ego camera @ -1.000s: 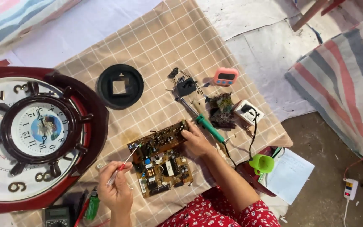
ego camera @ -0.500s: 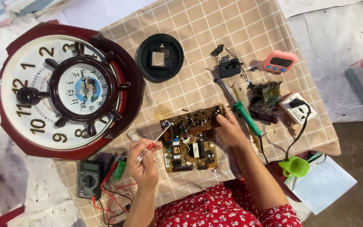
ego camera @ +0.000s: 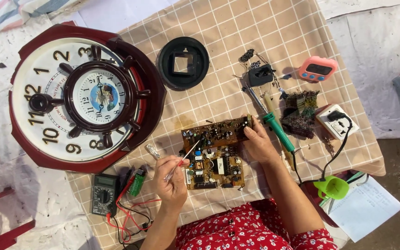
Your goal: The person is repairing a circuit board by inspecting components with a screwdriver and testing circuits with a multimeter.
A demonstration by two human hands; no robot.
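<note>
My left hand (ego camera: 172, 178) is closed in a pinch around a thin red-handled metal probe (ego camera: 181, 161), shaft angled up and right so its tip sits on the upper part of the brown rectangular circuit board crowded with small components (ego camera: 216, 153). My right hand (ego camera: 258, 143) is curled over the board's right edge, fingers on top, thumb side below, pinning it flat to the beige checked tablecloth (ego camera: 265, 28). Judgement: board is light and rigid but fragile on top; best held by its bare edges, as the right hand does, never by the components. Probe is light and slick, so a fingertip pinch near the handle suits it. Just right of the right hand lies a green-handled soldering iron (ego camera: 274, 125). A black digital multimeter with red leads (ego camera: 103, 194) sits left of my left wrist. A large dark-red round wall clock (ego camera: 86, 95) fills the left side; a black round plastic clock back (ego camera: 183, 62) lies above the board.
</note>
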